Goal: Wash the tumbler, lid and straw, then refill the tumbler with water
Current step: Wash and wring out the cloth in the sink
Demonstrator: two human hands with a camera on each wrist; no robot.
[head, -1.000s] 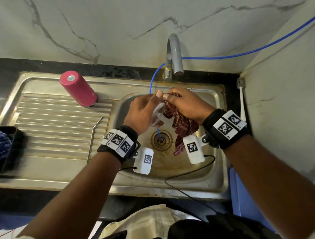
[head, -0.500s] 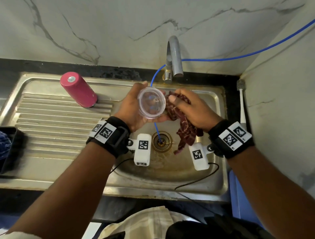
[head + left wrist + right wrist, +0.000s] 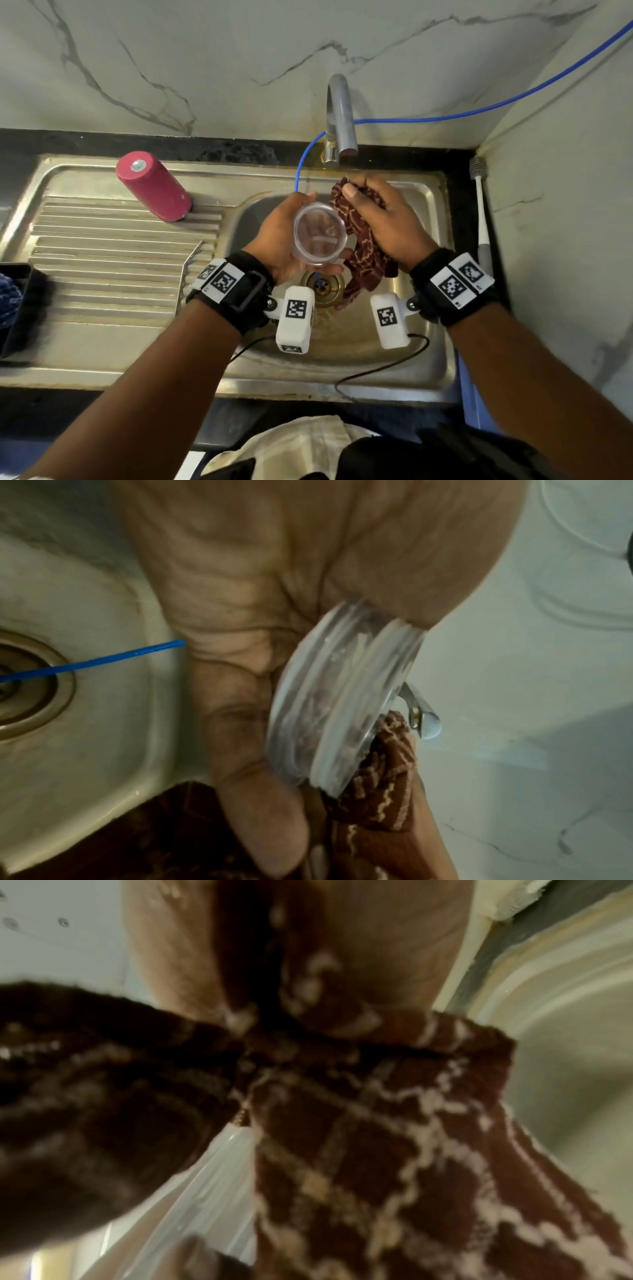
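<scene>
Your left hand [image 3: 279, 236] grips the clear lid [image 3: 319, 234] over the sink [image 3: 430, 346] basin, above the drain [image 3: 322, 283]; fingers and thumb curl round its rim. Your right hand [image 3: 383, 219] grips a maroon patterned cloth [image 3: 364, 258], which touches the lid's right edge. The pink tumbler [image 3: 154, 186] stands upside down at the rear left of the drainboard [image 3: 102, 260]. A thin metal straw [image 3: 186, 270] lies on the drainboard's right edge.

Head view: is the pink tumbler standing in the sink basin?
No, the pink tumbler stands upside down on the ribbed drainboard.
</scene>
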